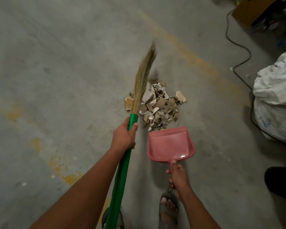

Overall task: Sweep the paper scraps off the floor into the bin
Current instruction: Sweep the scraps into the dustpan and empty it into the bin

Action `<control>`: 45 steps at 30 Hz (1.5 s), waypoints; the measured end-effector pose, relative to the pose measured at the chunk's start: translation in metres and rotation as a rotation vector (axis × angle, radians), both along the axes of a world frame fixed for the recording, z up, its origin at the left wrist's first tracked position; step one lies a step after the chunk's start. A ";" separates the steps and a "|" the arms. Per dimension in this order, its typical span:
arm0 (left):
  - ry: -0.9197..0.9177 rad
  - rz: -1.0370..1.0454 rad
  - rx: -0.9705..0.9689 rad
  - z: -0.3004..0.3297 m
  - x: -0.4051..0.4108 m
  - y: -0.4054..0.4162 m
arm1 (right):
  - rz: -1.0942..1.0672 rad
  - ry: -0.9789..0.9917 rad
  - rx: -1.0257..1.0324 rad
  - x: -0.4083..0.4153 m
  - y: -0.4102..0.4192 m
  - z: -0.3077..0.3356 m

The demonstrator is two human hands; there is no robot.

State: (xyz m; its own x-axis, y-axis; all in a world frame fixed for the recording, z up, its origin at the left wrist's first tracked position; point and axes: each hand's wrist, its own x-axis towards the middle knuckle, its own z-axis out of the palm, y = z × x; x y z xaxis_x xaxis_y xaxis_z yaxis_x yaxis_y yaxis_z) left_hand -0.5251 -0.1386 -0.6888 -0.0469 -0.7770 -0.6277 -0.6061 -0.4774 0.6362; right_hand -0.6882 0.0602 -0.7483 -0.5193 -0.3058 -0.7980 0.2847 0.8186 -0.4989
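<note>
Concrete floor: left hand grips broom, right hand grips empty dustpan

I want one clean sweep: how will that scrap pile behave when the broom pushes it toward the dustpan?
The paper scraps look light and loose, so they will probably scatter rather than slide together. Crumpled pieces may catch at the pink dustpan lip. The broom bristles look soft and will likely bend.
</note>
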 end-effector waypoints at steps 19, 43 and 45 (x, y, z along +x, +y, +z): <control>0.327 0.238 0.169 -0.023 -0.066 0.021 | 0.135 -0.105 0.110 -0.058 0.041 -0.037; 0.229 0.168 -0.013 -0.119 -0.102 -0.013 | 0.143 -0.262 0.165 -0.113 -0.048 -0.147; 0.182 0.120 -0.036 -0.133 -0.110 -0.025 | 0.151 -0.248 0.176 -0.119 -0.050 -0.157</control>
